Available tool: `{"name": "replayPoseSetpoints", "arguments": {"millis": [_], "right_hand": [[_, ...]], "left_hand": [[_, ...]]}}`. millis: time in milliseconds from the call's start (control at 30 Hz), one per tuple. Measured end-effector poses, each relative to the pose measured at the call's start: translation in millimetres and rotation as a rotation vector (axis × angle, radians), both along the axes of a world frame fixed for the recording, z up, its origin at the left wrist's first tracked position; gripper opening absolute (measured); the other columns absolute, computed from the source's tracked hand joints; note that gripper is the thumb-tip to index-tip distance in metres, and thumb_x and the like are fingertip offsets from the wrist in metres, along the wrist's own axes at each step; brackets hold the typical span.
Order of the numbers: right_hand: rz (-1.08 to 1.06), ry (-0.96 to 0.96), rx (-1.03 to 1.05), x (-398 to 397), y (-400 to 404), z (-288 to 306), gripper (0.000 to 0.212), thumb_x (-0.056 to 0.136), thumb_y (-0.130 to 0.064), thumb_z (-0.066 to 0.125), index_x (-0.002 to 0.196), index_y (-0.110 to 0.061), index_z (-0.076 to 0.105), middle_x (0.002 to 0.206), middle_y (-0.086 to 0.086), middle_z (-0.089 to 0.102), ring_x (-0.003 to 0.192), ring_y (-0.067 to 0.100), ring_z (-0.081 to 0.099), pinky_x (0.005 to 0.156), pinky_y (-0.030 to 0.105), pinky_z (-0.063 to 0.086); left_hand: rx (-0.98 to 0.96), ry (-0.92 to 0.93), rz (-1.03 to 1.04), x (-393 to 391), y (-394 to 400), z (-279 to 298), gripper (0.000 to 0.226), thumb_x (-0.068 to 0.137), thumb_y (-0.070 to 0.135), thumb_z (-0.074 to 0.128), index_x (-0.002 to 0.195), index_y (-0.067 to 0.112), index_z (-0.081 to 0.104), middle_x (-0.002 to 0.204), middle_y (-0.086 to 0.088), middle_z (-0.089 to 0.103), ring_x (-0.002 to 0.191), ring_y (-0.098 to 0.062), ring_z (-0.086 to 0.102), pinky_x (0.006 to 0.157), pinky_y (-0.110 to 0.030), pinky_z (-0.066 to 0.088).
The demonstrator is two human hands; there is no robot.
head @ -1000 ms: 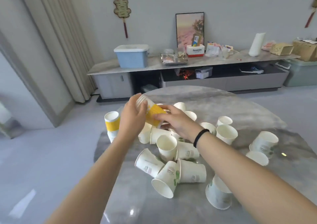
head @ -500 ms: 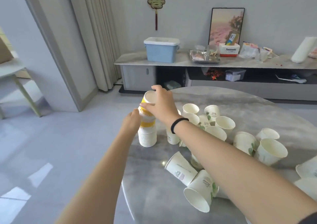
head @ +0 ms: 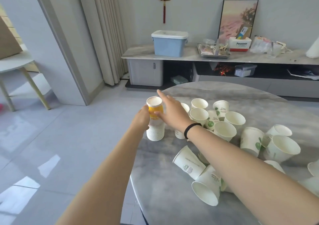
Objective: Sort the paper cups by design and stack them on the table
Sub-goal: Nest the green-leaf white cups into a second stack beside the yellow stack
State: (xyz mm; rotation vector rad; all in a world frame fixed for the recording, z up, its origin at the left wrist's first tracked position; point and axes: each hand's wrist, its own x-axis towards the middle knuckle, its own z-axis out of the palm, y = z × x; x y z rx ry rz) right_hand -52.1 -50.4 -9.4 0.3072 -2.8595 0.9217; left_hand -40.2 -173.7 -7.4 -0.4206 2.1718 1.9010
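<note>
Head view. A stack of yellow-banded cups (head: 155, 121) stands upright near the left edge of the round grey marble-look table (head: 172, 195). The left hand (head: 141, 117) curls against the stack's left side at the height of the yellow band, steadying it; how firmly the fingers close cannot be told, since they are hidden behind the stack. The right hand (head: 172, 111) is spread, fingers extended and apart, its thumb touching the band on the right side and clamped on nothing. To the right lie the loose green-leaf cups (head: 215, 119), some upright, some tipped on their sides (one group near the front edge, mouths toward the camera).

Handling, as a judgement: the cups look like thin paper, so light, easily crushed at the rim and prone to toppling once stacked high. A gentle hold around the mid-wall, with the other hand bracing the stack low down, should suit best.

Surface and room: the table top appears smooth and glossy, so a nudged cup may slide or roll. Beyond it stand a long low cabinet (head: 224, 57) bearing a blue storage box (head: 169, 43), a curtain and a tiled floor.
</note>
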Motion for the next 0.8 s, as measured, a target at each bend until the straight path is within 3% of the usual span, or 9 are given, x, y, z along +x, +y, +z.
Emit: {"name": "replayPoseSetpoints", "arguments": {"millis": [67, 133, 233, 367, 467, 533, 567, 700, 800], "right_hand": [[-0.052, 0.074, -0.023, 21, 14, 5, 0.058, 0.087, -0.028, 0.060, 0.140, -0.020, 0.037, 0.140, 0.009, 0.045, 0.129, 0.032, 0.038, 0.105, 0.038, 0.034], [-0.096, 0.083, 0.048, 42, 31, 0, 0.041, 0.086, -0.024, 0.059, 0.125, -0.017, 0.054, 0.129, 0.009, 0.053, 0.122, 0.030, 0.044, 0.100, 0.035, 0.036], [-0.107, -0.028, 0.108, 81, 60, -14, 0.029, 0.084, -0.025, 0.060, 0.111, -0.017, 0.064, 0.113, 0.005, 0.063, 0.111, 0.029, 0.051, 0.093, 0.035, 0.041], [0.101, -0.270, 0.238, 130, 99, -22, 0.041, 0.078, -0.046, 0.066, 0.114, -0.026, 0.063, 0.103, -0.006, 0.059, 0.111, 0.019, 0.047, 0.089, 0.029, 0.040], [0.227, -0.403, 0.391, 156, 119, -29, 0.067, 0.062, -0.057, 0.074, 0.123, -0.038, 0.053, 0.112, -0.007, 0.052, 0.115, 0.017, 0.038, 0.089, 0.027, 0.033], [0.287, -0.380, 0.502, 164, 125, -36, 0.080, 0.058, -0.052, 0.078, 0.129, -0.037, 0.046, 0.127, -0.011, 0.049, 0.120, 0.017, 0.034, 0.096, 0.030, 0.028], [0.301, -0.351, 0.553, 167, 127, -39, 0.084, 0.058, -0.048, 0.079, 0.132, -0.036, 0.042, 0.133, -0.013, 0.046, 0.123, 0.017, 0.032, 0.098, 0.031, 0.026], [0.345, -0.222, 0.644, 168, 128, -53, 0.096, 0.057, -0.044, 0.080, 0.139, -0.035, 0.031, 0.138, -0.010, 0.041, 0.128, 0.019, 0.030, 0.099, 0.032, 0.020], [0.290, -0.154, 0.627, 169, 128, -61, 0.091, 0.059, -0.052, 0.077, 0.136, -0.031, 0.034, 0.137, -0.006, 0.043, 0.127, 0.020, 0.031, 0.101, 0.033, 0.023]], "left_hand": [[-0.076, 0.030, 0.054, 10, 2, 1, 0.045, 0.091, 0.037, 0.032, 0.122, 0.009, 0.049, 0.121, -0.008, 0.053, 0.110, -0.029, 0.054, 0.092, -0.042, 0.050], [-0.211, 0.070, 0.032, 23, 7, -1, 0.025, 0.091, 0.029, 0.039, 0.096, 0.007, 0.049, 0.086, -0.005, 0.052, 0.082, -0.026, 0.054, 0.082, -0.036, 0.050], [-0.442, 0.064, -0.236, 50, 21, -11, 0.012, 0.087, 0.019, 0.046, 0.078, 0.011, 0.048, 0.068, -0.002, 0.043, 0.070, -0.023, 0.042, 0.068, -0.029, 0.037], [-0.429, 0.087, -0.463, 73, 46, -30, 0.016, 0.088, 0.026, 0.056, 0.082, 0.012, 0.052, 0.070, 0.001, 0.040, 0.067, -0.016, 0.037, 0.059, -0.028, 0.030], [-0.442, 0.091, -0.522, 83, 62, -48, 0.034, 0.085, 0.032, 0.061, 0.110, 0.009, 0.057, 0.101, 0.000, 0.061, 0.092, -0.018, 0.057, 0.079, -0.030, 0.046], [-0.538, 0.089, -0.494, 86, 65, -54, 0.050, 0.081, 0.029, 0.066, 0.127, 0.017, 0.052, 0.120, -0.002, 0.061, 0.111, -0.023, 0.057, 0.098, -0.040, 0.046], [-0.570, 0.091, -0.473, 87, 64, -53, 0.052, 0.080, 0.026, 0.068, 0.128, 0.018, 0.051, 0.120, -0.005, 0.062, 0.111, -0.025, 0.058, 0.098, -0.042, 0.046], [-0.482, 0.008, -0.392, 86, 51, -42, 0.054, 0.079, 0.015, 0.071, 0.129, 0.014, 0.051, 0.119, -0.012, 0.060, 0.108, -0.029, 0.060, 0.083, -0.035, 0.052], [-0.447, -0.007, -0.360, 86, 39, -33, 0.053, 0.078, 0.014, 0.072, 0.127, 0.015, 0.052, 0.119, -0.011, 0.060, 0.106, -0.029, 0.061, 0.079, -0.034, 0.052]]}}
